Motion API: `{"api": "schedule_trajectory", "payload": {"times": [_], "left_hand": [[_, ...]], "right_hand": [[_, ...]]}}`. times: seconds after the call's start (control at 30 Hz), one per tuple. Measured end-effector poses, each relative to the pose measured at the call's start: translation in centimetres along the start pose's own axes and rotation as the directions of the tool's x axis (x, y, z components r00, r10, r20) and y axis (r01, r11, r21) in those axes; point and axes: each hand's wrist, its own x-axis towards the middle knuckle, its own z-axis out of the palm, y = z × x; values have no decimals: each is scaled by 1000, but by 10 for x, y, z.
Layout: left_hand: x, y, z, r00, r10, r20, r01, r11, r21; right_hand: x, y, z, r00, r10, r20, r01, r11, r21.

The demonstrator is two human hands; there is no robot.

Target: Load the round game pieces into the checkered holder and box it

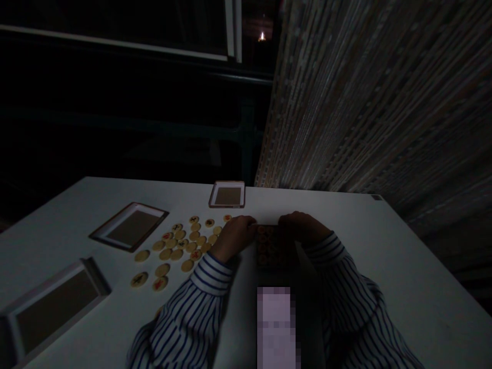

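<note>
A small dark box with round game pieces packed in rows sits on the white table, between my two hands. My left hand is curled at the box's upper left corner, fingers pinched together over a piece there. My right hand is closed over the box's upper right edge. Several loose tan round pieces, marked in red or black, lie scattered left of my left hand. Both my sleeves are striped.
Three shallow trays lie on the table: one near the front left edge, one at mid left, a small one at the back. A woven blind hangs at right. The room is dark.
</note>
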Motion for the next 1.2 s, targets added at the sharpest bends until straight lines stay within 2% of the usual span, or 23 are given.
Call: {"api": "schedule_trajectory", "payload": {"times": [0.43,0.93,1.2], "left_hand": [[0,0,-1,999,40,-3,-40,999,9],[-1,2,-3,1000,-4,9,4,1000,10],[-1,2,-4,1000,10,8,-10,1000,-10]], "right_hand": [[1,-3,1,1000,-14,-5,14,1000,-16],[2,-5,2,998,-45,-47,44,999,-29],[2,-6,2,997,-70,-45,68,996,-51]]}}
